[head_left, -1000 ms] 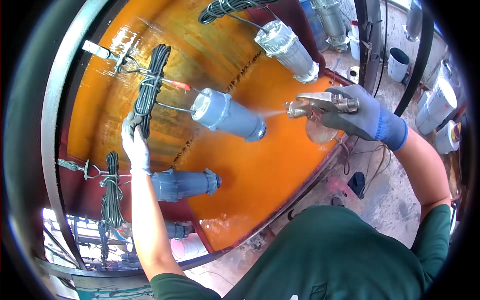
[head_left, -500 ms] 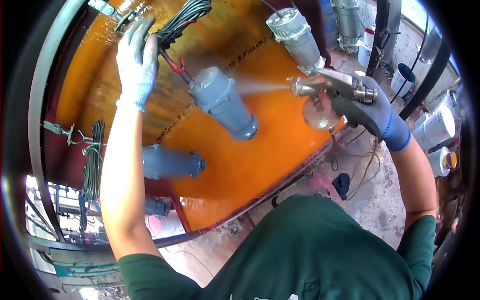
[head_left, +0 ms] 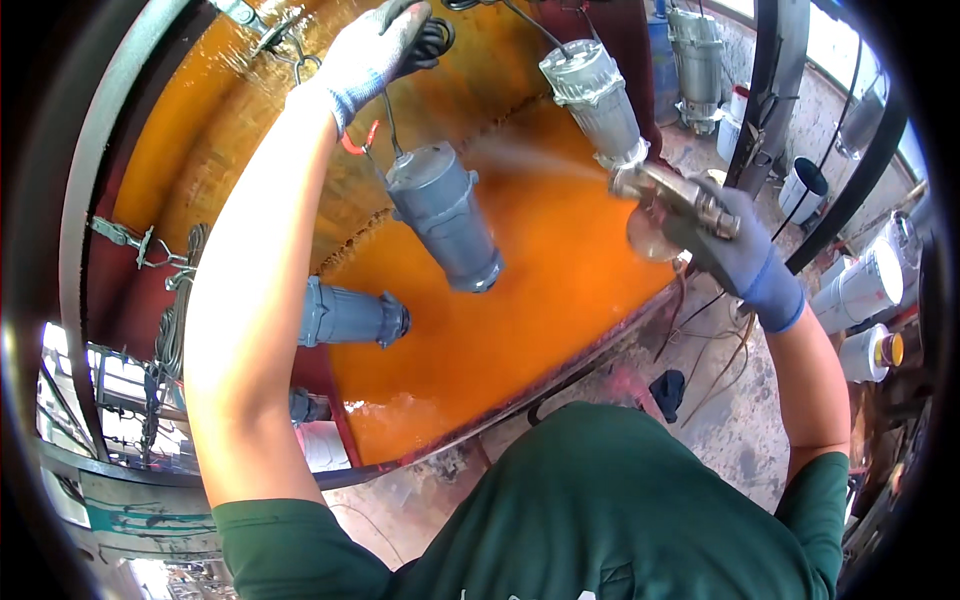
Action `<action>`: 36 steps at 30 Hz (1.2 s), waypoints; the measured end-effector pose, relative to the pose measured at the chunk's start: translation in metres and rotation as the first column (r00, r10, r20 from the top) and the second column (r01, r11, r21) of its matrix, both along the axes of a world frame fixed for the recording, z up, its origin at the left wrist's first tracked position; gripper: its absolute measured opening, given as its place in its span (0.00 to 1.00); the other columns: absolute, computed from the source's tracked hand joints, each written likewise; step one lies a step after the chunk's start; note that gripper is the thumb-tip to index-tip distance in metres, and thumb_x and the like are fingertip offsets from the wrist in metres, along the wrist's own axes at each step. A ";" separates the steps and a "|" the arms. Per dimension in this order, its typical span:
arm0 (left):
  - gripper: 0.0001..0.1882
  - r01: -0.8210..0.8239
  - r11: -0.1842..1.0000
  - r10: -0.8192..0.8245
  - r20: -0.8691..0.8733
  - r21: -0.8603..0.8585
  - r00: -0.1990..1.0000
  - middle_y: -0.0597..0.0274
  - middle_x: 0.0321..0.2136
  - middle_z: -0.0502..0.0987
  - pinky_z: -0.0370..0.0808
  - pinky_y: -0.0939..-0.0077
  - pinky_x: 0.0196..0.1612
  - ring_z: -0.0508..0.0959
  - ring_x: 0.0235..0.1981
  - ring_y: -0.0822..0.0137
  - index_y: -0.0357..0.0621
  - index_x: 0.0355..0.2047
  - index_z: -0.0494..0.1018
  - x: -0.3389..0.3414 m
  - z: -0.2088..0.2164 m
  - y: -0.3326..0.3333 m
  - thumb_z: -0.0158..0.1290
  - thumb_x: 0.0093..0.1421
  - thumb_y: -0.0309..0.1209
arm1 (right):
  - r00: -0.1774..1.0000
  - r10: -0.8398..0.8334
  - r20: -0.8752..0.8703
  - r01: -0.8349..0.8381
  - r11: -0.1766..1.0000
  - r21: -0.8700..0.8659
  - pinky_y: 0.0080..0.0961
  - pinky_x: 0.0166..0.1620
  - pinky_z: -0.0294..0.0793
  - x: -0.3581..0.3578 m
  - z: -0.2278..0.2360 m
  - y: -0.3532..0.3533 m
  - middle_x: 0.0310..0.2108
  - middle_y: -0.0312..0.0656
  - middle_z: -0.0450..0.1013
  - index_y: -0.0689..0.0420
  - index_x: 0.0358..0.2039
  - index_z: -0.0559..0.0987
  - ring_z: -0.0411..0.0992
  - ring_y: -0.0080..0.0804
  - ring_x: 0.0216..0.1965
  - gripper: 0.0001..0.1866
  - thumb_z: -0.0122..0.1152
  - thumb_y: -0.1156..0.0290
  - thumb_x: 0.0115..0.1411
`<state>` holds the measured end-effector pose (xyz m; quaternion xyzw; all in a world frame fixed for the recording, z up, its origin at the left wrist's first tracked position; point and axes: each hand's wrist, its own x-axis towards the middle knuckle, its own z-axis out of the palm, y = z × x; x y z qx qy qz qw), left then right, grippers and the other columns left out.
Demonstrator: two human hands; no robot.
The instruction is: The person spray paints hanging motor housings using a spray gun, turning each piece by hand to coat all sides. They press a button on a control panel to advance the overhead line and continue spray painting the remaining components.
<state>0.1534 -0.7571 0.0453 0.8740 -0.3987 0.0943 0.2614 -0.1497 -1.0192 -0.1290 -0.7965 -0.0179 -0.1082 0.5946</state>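
Observation:
My left hand [head_left: 366, 55], in a pale work glove, is closed round a coil of black cable [head_left: 432, 42] at the top. Below it hangs a grey cylindrical pump [head_left: 445, 220], slightly tilted, its cable running up toward the coil. A red clip [head_left: 362, 140] shows beside that cable. In my right hand [head_left: 738, 245], gloved in grey-blue with a dark palm, is a metal spray gun [head_left: 680, 195] with a round cup underneath. Pale mist leaves its nozzle toward the upper left, to the right of the pump's top. My right fingertips are partly hidden and blurred.
An orange-coated booth [head_left: 480, 340] surrounds the pump. A silvery pump [head_left: 598, 105] hangs to the right, a grey one [head_left: 350, 312] at lower left. Another pump [head_left: 697, 65] hangs farther back. White buckets [head_left: 865, 275] stand right. A curved metal rail [head_left: 80, 180] bounds the left.
My left hand has moved right with the cable coil, and the pump has turned and shifted slightly. The spray gun has moved a little right and down, its mist now slanting upward.

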 end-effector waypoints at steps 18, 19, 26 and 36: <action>0.23 0.079 0.985 -0.076 0.024 -0.155 0.997 0.52 0.52 0.82 0.78 0.72 0.55 0.83 0.47 0.66 0.36 0.60 0.76 -0.031 -0.020 0.081 0.44 0.79 0.42 | 0.948 0.199 0.249 -0.178 0.978 -0.105 0.23 0.30 0.73 0.041 0.022 -0.015 0.27 0.31 0.76 0.62 0.48 0.82 0.72 0.17 0.25 0.15 0.68 0.67 0.66; 0.24 0.087 0.980 -0.084 0.021 -0.177 0.996 0.52 0.52 0.82 0.78 0.71 0.55 0.83 0.47 0.65 0.34 0.60 0.76 -0.030 -0.022 0.089 0.44 0.79 0.41 | 0.948 0.230 0.222 -0.188 0.963 -0.192 0.22 0.32 0.73 0.041 0.033 -0.014 0.28 0.32 0.76 0.62 0.48 0.82 0.72 0.16 0.27 0.15 0.68 0.67 0.66; 0.23 0.006 0.969 0.001 0.028 -0.247 1.000 0.50 0.53 0.82 0.76 0.73 0.59 0.82 0.52 0.65 0.34 0.60 0.76 -0.042 -0.020 0.115 0.46 0.78 0.41 | 0.943 0.268 0.195 -0.227 0.951 -0.210 0.23 0.44 0.78 0.056 0.082 -0.009 0.37 0.38 0.81 0.62 0.53 0.81 0.78 0.21 0.38 0.21 0.72 0.64 0.65; 0.21 -0.096 0.946 0.106 0.017 -0.311 0.994 0.55 0.51 0.84 0.78 0.75 0.56 0.82 0.49 0.68 0.36 0.60 0.78 -0.047 -0.025 0.161 0.59 0.69 0.33 | 0.941 0.317 0.122 -0.215 0.834 -0.508 0.25 0.45 0.79 0.040 0.075 -0.007 0.38 0.43 0.81 0.63 0.54 0.81 0.78 0.30 0.36 0.21 0.71 0.67 0.64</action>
